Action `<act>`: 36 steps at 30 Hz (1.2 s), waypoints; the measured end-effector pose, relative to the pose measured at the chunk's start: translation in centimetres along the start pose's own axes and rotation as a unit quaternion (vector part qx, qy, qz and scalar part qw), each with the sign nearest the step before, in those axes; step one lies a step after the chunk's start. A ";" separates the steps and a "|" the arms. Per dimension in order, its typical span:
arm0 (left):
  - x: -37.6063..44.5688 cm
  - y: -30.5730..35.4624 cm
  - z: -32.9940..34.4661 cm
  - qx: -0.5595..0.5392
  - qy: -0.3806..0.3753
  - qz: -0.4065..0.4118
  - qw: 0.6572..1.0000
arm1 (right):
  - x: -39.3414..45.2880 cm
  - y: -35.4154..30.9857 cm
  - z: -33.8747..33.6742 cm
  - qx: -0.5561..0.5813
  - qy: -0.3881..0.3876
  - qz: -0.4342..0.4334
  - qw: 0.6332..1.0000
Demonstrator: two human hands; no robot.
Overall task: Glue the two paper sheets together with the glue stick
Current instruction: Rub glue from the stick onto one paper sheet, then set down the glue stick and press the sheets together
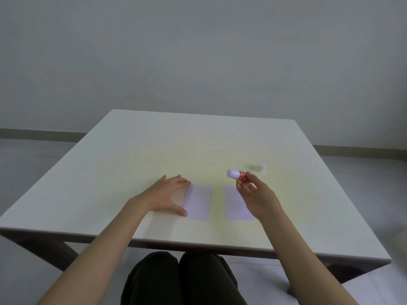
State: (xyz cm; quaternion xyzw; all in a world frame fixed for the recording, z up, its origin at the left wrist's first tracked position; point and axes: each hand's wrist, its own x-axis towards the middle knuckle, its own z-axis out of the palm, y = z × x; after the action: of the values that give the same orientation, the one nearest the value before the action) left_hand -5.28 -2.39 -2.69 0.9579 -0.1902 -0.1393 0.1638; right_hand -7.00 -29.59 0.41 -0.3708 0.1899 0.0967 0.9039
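Observation:
Two small white paper sheets lie side by side near the table's front edge: the left sheet [198,202] and the right sheet [236,203]. My left hand [167,195] rests flat on the table with fingers spread, touching the left sheet's left edge. My right hand [256,195] hovers over the right sheet and grips a red and white glue stick [236,174], held roughly level with its white end pointing left. A small white cap [261,167] lies on the table behind my right hand.
The pale table [154,150] stands before a grey wall, with floor on both sides. My knees in dark trousers [182,280] show under the near edge.

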 end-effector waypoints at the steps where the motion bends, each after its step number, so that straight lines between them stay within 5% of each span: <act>1: -0.1 0.0 0.1 -0.003 0.002 -0.001 1.000 | -0.1 0.3 0.1 0.008 0.003 0.006 1.000; 10: -0.7 0.0 0.7 -0.057 0.023 -0.010 0.998 | -0.8 2.5 1.5 0.049 0.005 0.035 0.998; 13: -0.7 0.9 0.4 -0.110 0.081 -0.002 0.991 | -0.9 2.8 1.9 0.056 0.003 0.040 0.998; 17: -0.3 4.6 -0.5 -0.309 0.230 0.033 0.922 | -1.1 3.3 2.9 0.074 -0.017 0.071 0.995; 22: 0.6 8.6 0.1 -0.474 0.299 0.015 0.828 | -1.3 4.6 4.5 0.051 -0.079 0.101 0.990; 26: 0.4 8.5 -0.3 -0.491 0.330 0.011 0.806 | -0.9 4.9 3.5 -0.158 -0.056 0.030 0.985; 29: 0.3 7.0 -2.5 -0.439 0.386 -0.006 0.811 | -0.1 4.1 2.1 -0.313 0.045 -0.122 0.941; 32: 0.4 4.3 -5.5 -0.342 0.449 -0.063 0.823 | 1.1 2.3 0.2 -0.492 0.107 -0.241 0.830; 36: 0.3 1.2 -7.8 -0.272 0.465 -0.113 0.835 | 2.9 0.3 -2.3 -0.667 0.114 -0.214 0.705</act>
State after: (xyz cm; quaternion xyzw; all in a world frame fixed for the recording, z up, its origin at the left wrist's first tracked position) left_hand -2.84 -1.50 4.73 0.8414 0.0633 0.2586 0.4703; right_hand -5.09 -30.91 -2.48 -0.9158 0.0933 -0.0410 0.3885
